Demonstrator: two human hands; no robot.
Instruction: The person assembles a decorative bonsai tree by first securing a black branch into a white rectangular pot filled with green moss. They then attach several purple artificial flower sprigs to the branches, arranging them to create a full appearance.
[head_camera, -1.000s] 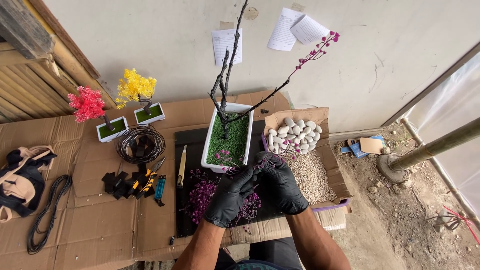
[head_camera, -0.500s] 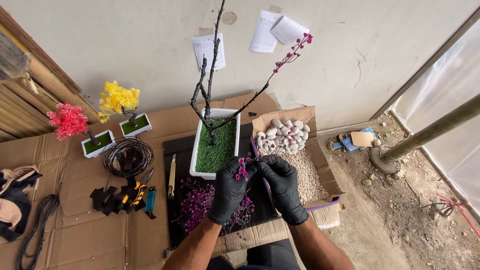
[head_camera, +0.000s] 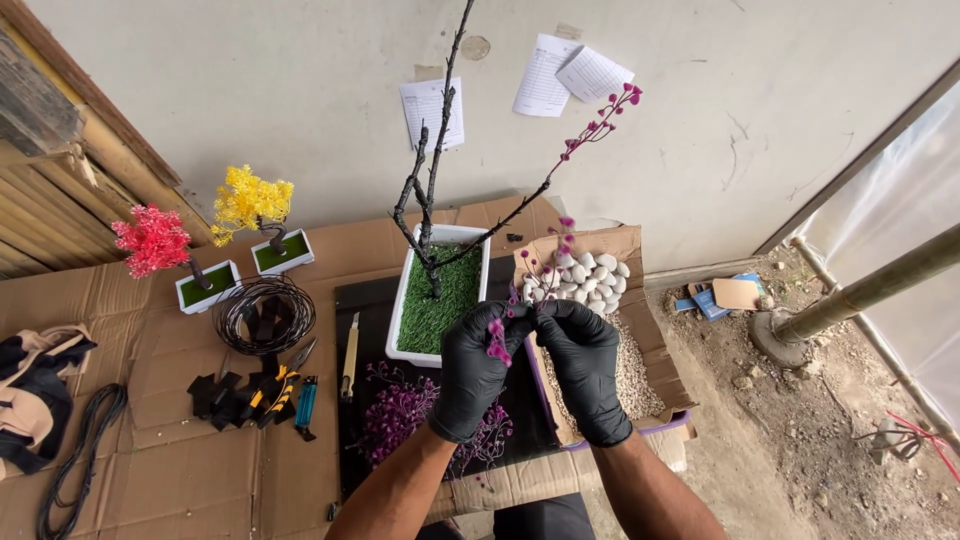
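Above the white rectangular planter (head_camera: 440, 300), both black-gloved hands' fingers (head_camera: 520, 318) pinched 1 small magenta plastic blossom sprig (head_camera: 497, 340), its stem hidden between them.

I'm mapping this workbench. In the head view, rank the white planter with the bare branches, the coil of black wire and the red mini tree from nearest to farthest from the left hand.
From the left hand:
1. White planter, just beyond the hand, up and slightly left.
2. Coil of black wire, farther left on the cardboard.
3. Red mini tree, farthest, at the far left by the bamboo wall.
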